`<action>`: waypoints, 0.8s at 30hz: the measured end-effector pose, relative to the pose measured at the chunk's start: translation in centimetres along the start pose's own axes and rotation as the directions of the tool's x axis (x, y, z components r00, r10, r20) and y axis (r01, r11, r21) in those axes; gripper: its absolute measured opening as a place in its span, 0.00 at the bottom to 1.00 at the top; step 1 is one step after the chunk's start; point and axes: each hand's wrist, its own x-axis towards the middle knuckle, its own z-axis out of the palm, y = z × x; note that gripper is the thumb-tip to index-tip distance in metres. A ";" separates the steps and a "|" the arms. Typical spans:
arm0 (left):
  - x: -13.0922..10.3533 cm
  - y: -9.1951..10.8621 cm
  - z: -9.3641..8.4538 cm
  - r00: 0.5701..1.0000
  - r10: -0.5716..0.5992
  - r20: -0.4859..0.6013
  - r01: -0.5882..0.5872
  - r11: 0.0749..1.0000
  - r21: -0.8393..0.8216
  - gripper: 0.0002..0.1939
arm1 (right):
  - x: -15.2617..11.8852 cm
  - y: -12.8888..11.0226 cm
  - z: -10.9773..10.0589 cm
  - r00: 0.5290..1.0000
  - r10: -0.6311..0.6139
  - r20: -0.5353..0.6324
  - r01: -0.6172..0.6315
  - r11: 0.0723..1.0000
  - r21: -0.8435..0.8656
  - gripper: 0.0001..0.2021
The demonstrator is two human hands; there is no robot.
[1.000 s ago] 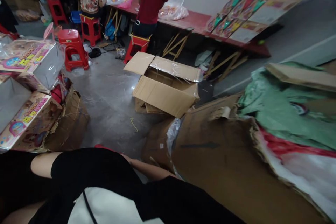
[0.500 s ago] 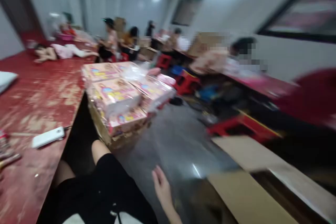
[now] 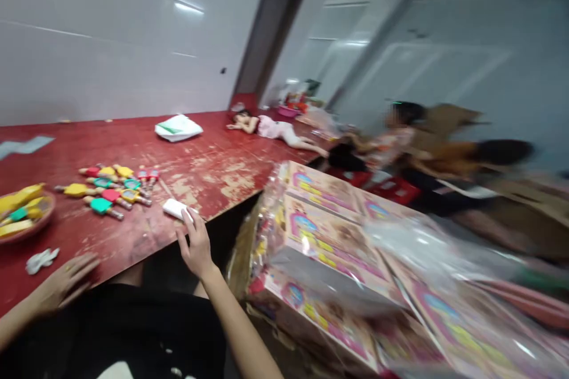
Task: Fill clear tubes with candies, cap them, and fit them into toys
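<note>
My left hand (image 3: pixel 66 281) lies on the front edge of the red table (image 3: pixel 146 249), fingers stretched out and holding nothing. A crumpled white tissue (image 3: pixel 42 261) is just beyond it. My right hand (image 3: pixel 195 246) is over the table edge with its fingers apart. Its fingertips overlap the near end of a small white rectangular device (image 3: pixel 175 208); whether they touch it I cannot tell. Farther left lie several toy pieces (image 3: pixel 111 195) in yellow, green and red with wooden-looking handles. A round bowl (image 3: pixel 50 216) at the left edge holds more yellow and green pieces.
Pink printed boxes (image 3: pixel 338 237) in clear wrap are stacked in a carton (image 3: pixel 242 249) at my right. A white bag (image 3: pixel 178 128) is on the table. A person (image 3: pixel 275 128) lies at its far end; other people (image 3: pixel 404 130) sit at right, blurred.
My view has swung left, bringing the toy pieces and my left hand into sight. My right hand has gone from above the floor to beside the white device on the table.
</note>
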 end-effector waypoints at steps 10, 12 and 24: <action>-9.7 5.0 1.2 0.643 -0.656 -0.394 0.755 0.630 0.183 0.31 | -3.4 -0.3 16.9 0.911 -0.013 0.412 0.019 1.000 -0.011 0.29; -8.1 3.5 1.0 0.627 -0.716 -0.308 0.772 0.625 0.118 0.30 | -4.2 0.4 16.9 0.911 -0.015 0.413 0.027 0.999 -0.024 0.29; -0.7 -7.7 8.5 0.586 -0.811 0.006 0.810 0.585 -0.044 0.29 | 7.7 -2.8 24.5 0.946 -0.075 0.316 0.063 0.997 0.050 0.40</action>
